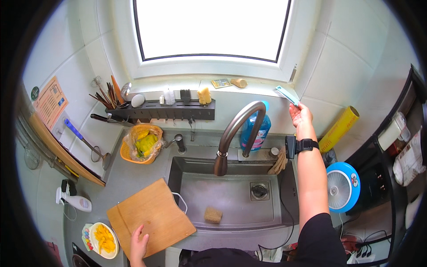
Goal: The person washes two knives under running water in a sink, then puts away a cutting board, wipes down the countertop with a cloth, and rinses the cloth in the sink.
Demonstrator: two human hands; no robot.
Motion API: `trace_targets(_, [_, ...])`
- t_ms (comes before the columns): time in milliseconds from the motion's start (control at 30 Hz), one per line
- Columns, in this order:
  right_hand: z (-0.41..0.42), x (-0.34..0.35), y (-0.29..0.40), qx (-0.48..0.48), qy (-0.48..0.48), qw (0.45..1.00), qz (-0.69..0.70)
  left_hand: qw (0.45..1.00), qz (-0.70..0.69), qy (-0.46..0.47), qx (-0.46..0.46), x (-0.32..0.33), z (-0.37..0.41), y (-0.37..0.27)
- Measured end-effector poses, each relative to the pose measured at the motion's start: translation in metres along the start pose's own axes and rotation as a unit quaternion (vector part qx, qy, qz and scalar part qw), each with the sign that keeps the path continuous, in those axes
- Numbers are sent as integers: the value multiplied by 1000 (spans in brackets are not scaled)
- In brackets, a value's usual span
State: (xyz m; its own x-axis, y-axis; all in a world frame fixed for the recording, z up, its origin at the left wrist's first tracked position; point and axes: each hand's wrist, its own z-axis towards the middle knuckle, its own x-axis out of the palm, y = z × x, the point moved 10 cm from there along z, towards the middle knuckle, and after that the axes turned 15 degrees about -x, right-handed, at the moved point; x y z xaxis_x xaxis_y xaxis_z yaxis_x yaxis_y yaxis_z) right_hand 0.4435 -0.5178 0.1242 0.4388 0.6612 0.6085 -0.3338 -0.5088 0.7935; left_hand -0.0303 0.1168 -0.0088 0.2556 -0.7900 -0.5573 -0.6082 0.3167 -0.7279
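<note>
My right hand (301, 115) is stretched out to the right end of the windowsill, its fingertips on the near end of a slim light-blue tool (287, 95). I cannot tell exactly what kind of tool it is. My left hand (138, 245) is at the near edge of a wooden cutting board (151, 217), fingers apart and nothing in them. The board lies on the counter and reaches over the sink's left edge. Just left of it, a white dish (114, 251) holds cut yellow fruit pieces (104, 238).
A sponge (212, 215) lies in the steel sink (217, 187), under a curved faucet (233, 123). Behind stands a blue detergent bottle (263, 130). An orange basket (126, 154) holds peelings in plastic. Knives sit in a dark rack (166, 113). At right are a yellow roll (338, 130) and blue fan (354, 197).
</note>
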Motion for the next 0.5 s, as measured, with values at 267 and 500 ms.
trace_targets(267, [60, 18, -62, 3, 94, 992, -89, 997, 15, -49, -51, -27, -26, 38])
trace_targets(500, [45, -44, -78, 11, 194, 962, -192, 986, 45, -48, -155, -35, -47, 69])
